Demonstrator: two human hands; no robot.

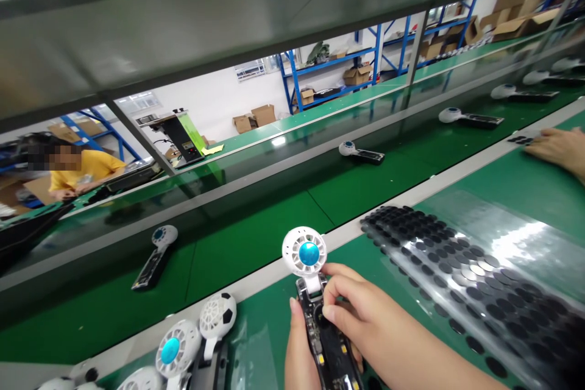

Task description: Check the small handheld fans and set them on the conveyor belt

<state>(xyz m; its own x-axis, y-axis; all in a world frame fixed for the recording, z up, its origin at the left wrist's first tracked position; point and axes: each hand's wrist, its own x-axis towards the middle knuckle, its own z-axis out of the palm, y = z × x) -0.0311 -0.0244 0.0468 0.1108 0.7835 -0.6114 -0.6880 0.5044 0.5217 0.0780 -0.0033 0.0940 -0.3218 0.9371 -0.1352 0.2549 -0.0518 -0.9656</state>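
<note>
My left hand (301, 353) is wrapped round the black body of a small handheld fan (322, 335). Its white round head with a shiny blue centre points up and away from me, and small yellowish parts show on the open black body. My right hand (350, 304) is closed, thumb and forefinger pinched on a small black disc (319, 315) at the upper part of the body; the fingertips partly cover it. To the right lie clear sheets of black round stickers (457, 268). At lower left rest several more fans (178, 347), one with a football-patterned head (218, 317).
Beyond the bench edge runs a green conveyor belt (256, 231) carrying spaced fans (361, 152). Another person's hand (560, 146) rests at the right by some black discs. A person in yellow (91, 167) sits across the line. A metal shelf (183, 30) hangs overhead.
</note>
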